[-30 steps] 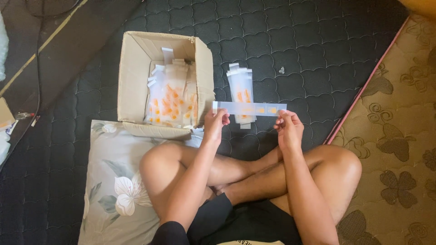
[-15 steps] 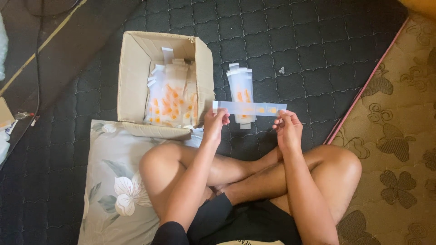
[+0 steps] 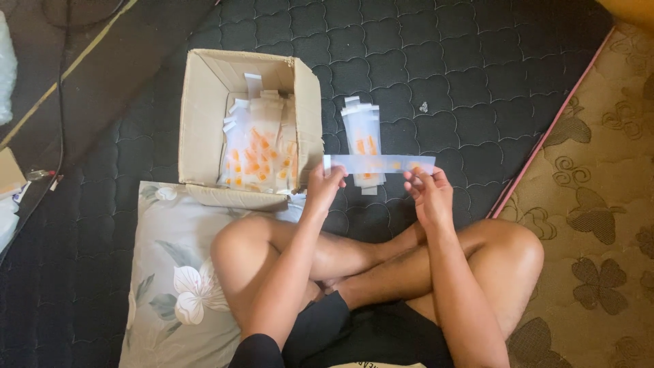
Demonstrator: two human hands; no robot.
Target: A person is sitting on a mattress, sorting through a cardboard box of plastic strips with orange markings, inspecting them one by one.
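Head view: packet (image 3: 379, 163) position unchanged.

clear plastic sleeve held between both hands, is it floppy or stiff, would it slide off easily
The clear sleeve probably has slight stiffness: it spans flat between the left hand and right hand without sagging. It looks thin and very light, so likely bends easily. Its glossy film seems slippery; the stack on the mat could slide.
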